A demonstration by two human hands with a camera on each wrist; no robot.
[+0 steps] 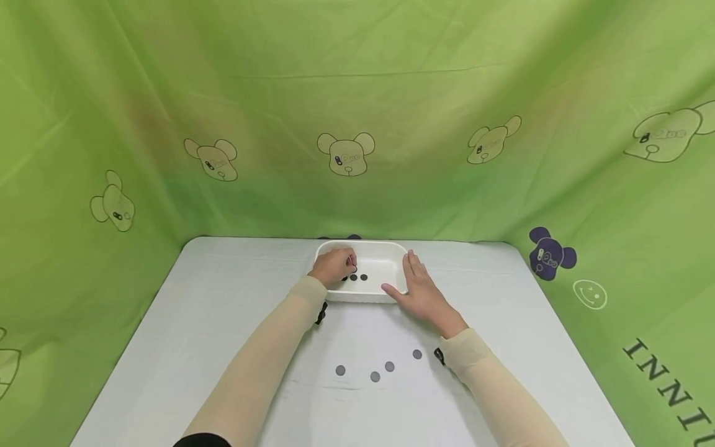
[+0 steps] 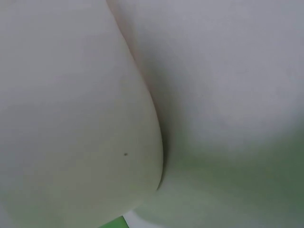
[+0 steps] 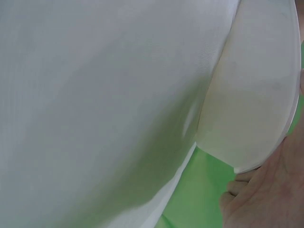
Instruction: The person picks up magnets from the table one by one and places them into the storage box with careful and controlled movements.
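Observation:
A white oblong tray (image 1: 385,297) stands at the far edge of the table. My left hand (image 1: 332,266) reaches over its left end, with thumb and fingers pinching a small dark disc (image 1: 354,269), mostly hidden by the fingertips. Just below it, several dark discs (image 1: 364,277) lie in a row on the tray floor. At the right end, my right hand (image 1: 420,292) rests against the rim, fingers straight and thumb apart over the front corner. The right wrist view shows the tray's outer wall (image 3: 251,90) beside the palm; a pale curved wall (image 2: 80,104) fills much of the left wrist view.
Several grey discs (image 1: 389,366) lie scattered on the white tablecloth (image 1: 491,285) nearer to me, between the forearms. Green curtains (image 1: 346,205) with printed bear heads hang behind the table and along both sides.

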